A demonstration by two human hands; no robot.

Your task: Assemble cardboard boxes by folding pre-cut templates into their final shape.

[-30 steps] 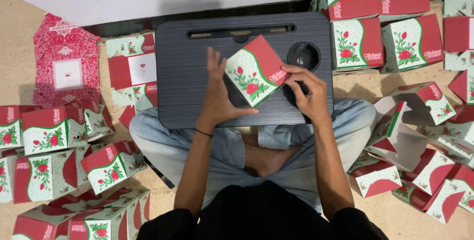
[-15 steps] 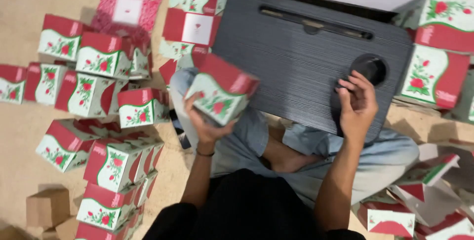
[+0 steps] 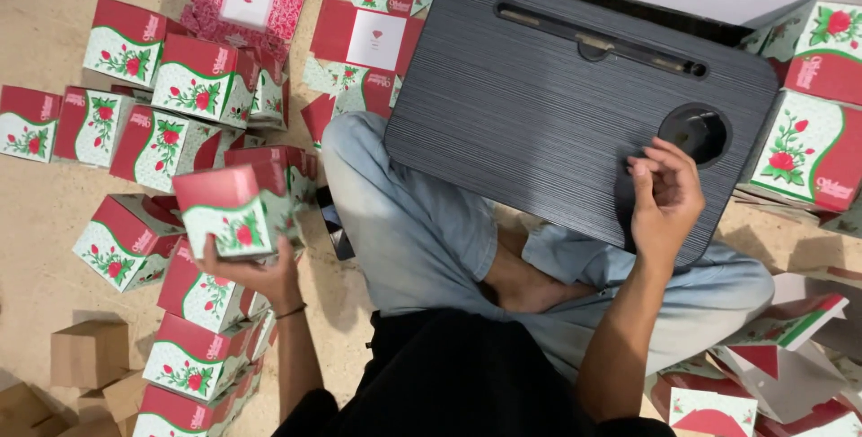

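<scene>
Cardboard carton, red-topped with green-and-white sides and a rose print (image 3: pixel 235 211), is sitting in my left hand (image 3: pixel 256 266), out over the floor to my left. Fingers are clamping it from underneath, thumb side against its lower edge, and the box is tilting a little with its red lid facing up. It is hovering just above the cluster of matching folded rose cartons (image 3: pixel 162 132) spread over the sandy floor (image 3: pixel 36 221); I cannot tell whether it is touching any of them.

My right hand (image 3: pixel 664 194) is holding nothing. Fingers are curling loosely together, apart from the palm, resting at the near right edge of the dark grey ribbed lap desk (image 3: pixel 539 123), just below its round cup recess (image 3: pixel 693 133). The desk is lying across my crossed legs in pale blue jeans (image 3: pixel 422 230).

Flat unfolded carton blanks (image 3: pixel 364 37) are lying beyond the desk's left corner. More finished cartons (image 3: pixel 813 105) are stacking up on the right, and plain brown boxes (image 3: pixel 88 352) are sitting at lower left.
</scene>
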